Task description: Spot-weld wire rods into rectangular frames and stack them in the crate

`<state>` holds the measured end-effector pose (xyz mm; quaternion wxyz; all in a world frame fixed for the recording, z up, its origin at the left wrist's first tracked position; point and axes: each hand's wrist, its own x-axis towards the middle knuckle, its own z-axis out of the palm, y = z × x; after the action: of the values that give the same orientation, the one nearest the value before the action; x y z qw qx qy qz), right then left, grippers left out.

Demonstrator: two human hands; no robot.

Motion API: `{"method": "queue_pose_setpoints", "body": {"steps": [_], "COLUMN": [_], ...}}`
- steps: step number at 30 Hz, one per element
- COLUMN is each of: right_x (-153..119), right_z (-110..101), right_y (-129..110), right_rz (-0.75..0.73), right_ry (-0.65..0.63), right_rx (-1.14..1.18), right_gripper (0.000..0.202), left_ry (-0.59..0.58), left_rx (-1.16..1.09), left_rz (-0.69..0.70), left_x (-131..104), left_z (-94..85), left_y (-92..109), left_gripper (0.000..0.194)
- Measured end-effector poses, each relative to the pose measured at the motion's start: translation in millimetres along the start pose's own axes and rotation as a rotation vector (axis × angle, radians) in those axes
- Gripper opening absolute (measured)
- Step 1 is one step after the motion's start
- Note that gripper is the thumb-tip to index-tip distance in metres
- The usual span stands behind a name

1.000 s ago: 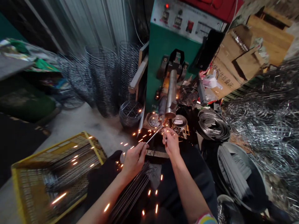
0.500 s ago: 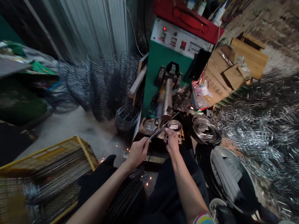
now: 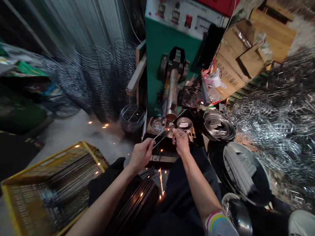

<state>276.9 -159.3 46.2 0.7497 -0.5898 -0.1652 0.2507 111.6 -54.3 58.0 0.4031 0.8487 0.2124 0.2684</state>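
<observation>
A thin rod (image 3: 159, 134) is held in the left hand (image 3: 142, 155), pinched between thumb and fingers near its lower end, with the grip kept narrow. The rod's long axis is slanted away from the body and toward the right, so that its far end is pointed at the tip (image 3: 167, 124) beneath the metal arm (image 3: 172, 91) of the machine (image 3: 159, 52). A darker rod (image 3: 159, 142) is seen just below, laid on nearly the same slant; whether it is also gripped by the left hand cannot be told. The right hand (image 3: 181, 141) is placed on the other side of the tip, with its fingers drawn together; whether something small is pinched there cannot be made out. The tip is thus framed between the two hands, slightly beyond both, and the right fingertips are the nearer to it, while the left hand is set farther back and the gap is spanned by the rod. A small glow is shown at the rod's far end, where contact with the tip cannot be confirmed, and sparks (image 3: 161, 150) are scattered below. The tip is flanked by two dishes: one with shiny bits (image 3: 157, 125) on the left, and a bowl (image 3: 190, 124) just beyond the right fingers.
</observation>
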Motion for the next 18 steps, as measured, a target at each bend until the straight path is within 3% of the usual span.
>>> {"method": "queue_pose_setpoints", "body": {"steps": [4,7,9,12,14,18], "right_x": [-28,-55,-73,-90,-95,-100], "right_z": [-37,-72,-96,-127,-142,-151], "right_y": [-4,-6,-7,-4,1,11], "right_rz": [0.044,0.09,0.106,0.144,0.184,0.254], "right_ry": [-0.019,-0.013,0.003,0.034,0.039,0.016], "right_rx": [-0.15,-0.279,-0.376,-0.492,-0.547,-0.606], "right_gripper": [0.042,0.043,0.043,0.042,0.042,0.044], "left_ry": [-0.017,-0.073,-0.124,-0.101,0.067,0.727], "left_rx": [0.057,0.252,0.401,0.508,0.497,0.28], "left_rz": [0.074,0.152,0.153,0.067,-0.032,-0.416], "left_x": [-1,-17,-39,-86,-123,-195], "left_z": [0.7,-7.1,-24.2,-70.3,-108.9,-176.4], "left_y": [-6,-16,-25,-43,-58,-106], "left_gripper": [0.028,0.028,0.027,0.026,0.028,0.027]}}
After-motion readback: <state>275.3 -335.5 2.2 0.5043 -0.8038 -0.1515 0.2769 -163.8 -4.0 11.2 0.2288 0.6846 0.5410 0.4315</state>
